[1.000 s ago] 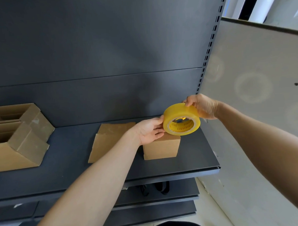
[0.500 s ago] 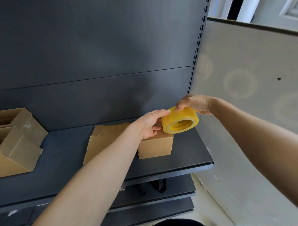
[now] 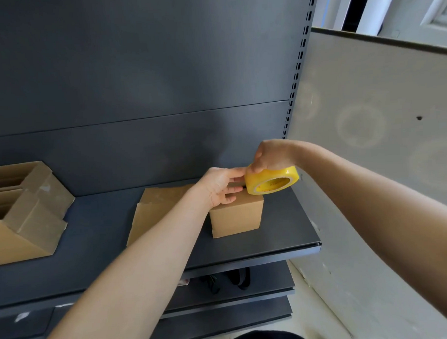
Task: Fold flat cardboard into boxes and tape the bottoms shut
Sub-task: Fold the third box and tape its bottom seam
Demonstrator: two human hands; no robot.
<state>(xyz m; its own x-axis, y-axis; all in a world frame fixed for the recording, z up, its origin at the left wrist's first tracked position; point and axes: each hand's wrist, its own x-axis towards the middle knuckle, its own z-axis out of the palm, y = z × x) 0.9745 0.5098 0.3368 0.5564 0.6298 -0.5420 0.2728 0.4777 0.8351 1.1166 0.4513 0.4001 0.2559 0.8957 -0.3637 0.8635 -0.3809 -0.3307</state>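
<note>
A small folded cardboard box (image 3: 236, 216) stands on the dark shelf (image 3: 99, 233), near its right end. My right hand (image 3: 270, 155) grips a yellow tape roll (image 3: 270, 180) from above and holds it low over the box's far right top edge. My left hand (image 3: 221, 184) rests on the box top beside the roll, with its fingertips touching the roll's left side. Whether a tape end is pinched there is hidden. A stack of flat cardboard (image 3: 152, 208) lies on the shelf just left of the box, partly behind my left forearm.
Several taped boxes (image 3: 24, 214) lie tipped on the shelf's left end. A slotted shelf upright (image 3: 296, 71) and a grey side panel (image 3: 369, 137) close off the right. Lower shelves (image 3: 223, 305) sit below with dark straps (image 3: 229, 279) on one.
My right hand has lowered the tape roll from above the box down to its top and tilted it flatter. My left hand has settled on the box top against the roll.
</note>
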